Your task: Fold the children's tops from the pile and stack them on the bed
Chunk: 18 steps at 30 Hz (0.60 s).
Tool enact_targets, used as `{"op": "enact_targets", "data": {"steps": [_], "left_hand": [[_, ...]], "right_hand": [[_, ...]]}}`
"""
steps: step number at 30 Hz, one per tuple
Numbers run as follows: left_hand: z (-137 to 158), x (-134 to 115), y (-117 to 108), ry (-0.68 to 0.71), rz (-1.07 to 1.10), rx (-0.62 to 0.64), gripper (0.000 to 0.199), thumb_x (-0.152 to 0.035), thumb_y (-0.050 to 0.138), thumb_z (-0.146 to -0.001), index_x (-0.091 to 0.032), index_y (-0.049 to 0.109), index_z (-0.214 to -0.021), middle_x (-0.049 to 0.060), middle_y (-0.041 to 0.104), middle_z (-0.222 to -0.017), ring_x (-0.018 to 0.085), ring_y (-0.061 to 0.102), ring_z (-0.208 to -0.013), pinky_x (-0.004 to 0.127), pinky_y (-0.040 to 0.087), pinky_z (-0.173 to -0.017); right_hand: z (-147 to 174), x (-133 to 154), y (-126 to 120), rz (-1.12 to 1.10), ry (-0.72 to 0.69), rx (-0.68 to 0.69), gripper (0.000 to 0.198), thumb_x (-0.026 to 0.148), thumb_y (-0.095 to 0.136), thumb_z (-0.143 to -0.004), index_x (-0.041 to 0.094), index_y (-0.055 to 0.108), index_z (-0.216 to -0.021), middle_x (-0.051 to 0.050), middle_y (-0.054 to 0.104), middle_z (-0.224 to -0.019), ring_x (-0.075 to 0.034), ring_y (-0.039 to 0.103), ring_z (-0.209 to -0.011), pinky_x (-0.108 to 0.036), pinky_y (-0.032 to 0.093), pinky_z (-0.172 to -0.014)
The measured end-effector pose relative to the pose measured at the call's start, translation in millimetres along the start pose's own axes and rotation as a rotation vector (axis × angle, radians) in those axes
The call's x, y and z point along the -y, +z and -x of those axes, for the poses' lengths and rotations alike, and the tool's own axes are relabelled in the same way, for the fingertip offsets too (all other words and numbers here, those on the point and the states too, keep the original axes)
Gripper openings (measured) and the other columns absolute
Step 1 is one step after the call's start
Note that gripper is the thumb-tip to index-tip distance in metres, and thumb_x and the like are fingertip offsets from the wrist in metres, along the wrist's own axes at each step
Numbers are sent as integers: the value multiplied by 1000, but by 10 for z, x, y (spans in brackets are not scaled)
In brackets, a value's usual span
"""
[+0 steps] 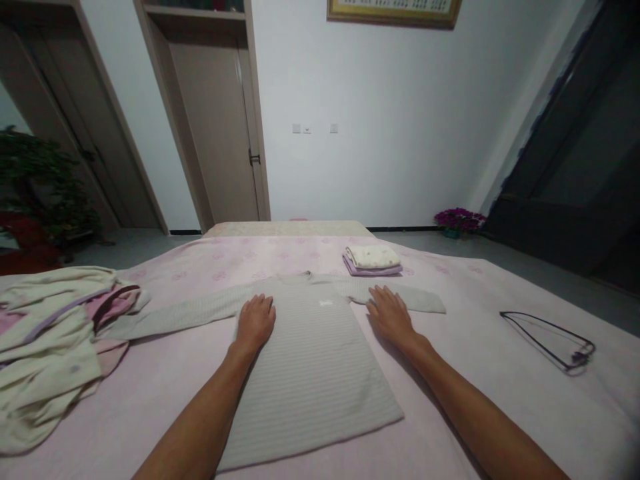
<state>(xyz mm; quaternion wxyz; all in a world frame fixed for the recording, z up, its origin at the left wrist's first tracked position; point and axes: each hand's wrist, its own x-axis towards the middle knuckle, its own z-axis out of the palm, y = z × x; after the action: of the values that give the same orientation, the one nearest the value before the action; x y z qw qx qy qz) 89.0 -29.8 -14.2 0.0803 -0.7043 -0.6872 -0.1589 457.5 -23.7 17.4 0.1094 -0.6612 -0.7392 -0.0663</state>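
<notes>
A pale grey striped long-sleeved shirt [310, 373] lies spread flat, its collar away from me and both sleeves stretched out sideways. My left hand [257, 319] rests on the shirt near the left shoulder, with the fingers laid on the cloth. Over the right sleeve lies my right hand [391, 315], palm down, fingers stretched out and holding nothing. The end of the left sleeve reaches a heap of rumpled clothes [50, 360], cream with pink and purple parts. Just beyond the right sleeve sits a small folded stack of clothes [373, 260], cream on top of purple.
A pink patterned cover [440, 400] lies under everything. On it at the right is a thin black wire hanger [547, 340]. Behind stand a white wall [390, 133], a closed door [215, 127], and purple flowers [459, 220] on the floor. A leafy plant [43, 180] is at far left.
</notes>
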Motion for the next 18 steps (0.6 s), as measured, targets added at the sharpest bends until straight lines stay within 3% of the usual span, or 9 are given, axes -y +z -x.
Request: {"op": "enact_targets", "data": {"steps": [4, 7, 13, 18], "left_hand": [[17, -3, -8, 35, 23, 0, 39, -25, 40, -99, -14, 62, -130, 14, 60, -139, 24, 52, -131, 37, 34, -114], [22, 8, -8, 53, 42, 0, 40, -25, 42, -99, -14, 60, -132, 16, 58, -140, 26, 53, -131, 40, 36, -113], [36, 42, 7, 66, 76, -2, 42, -27, 45, -98, -13, 59, -135, 15, 57, -142, 26, 51, -133, 40, 35, -114], [-11, 122, -29, 13, 94, -32, 43, -25, 42, -98, -19, 55, -139, 7, 58, -142, 19, 51, -133, 35, 35, -115]], "right_hand": [[244, 760, -203, -167, -219, 159, 59, 44, 32, -102, 13, 38, -152, -13, 32, -160, -27, 22, -150, -46, 16, -121], [402, 1084, -216, -208, -332, 204, 62, 47, 31, -102, 14, 36, -154, -12, 27, -162, -28, 18, -151, -47, 14, -122], [485, 1175, -31, -167, -333, 239, 64, 47, 32, -101, 13, 33, -155, -12, 22, -163, -29, 15, -152, -50, 11, -122], [459, 1165, -5, -165, -329, 224, 63, 48, 33, -101, 14, 36, -154, -12, 25, -163, -28, 17, -151, -48, 12, -122]]}}
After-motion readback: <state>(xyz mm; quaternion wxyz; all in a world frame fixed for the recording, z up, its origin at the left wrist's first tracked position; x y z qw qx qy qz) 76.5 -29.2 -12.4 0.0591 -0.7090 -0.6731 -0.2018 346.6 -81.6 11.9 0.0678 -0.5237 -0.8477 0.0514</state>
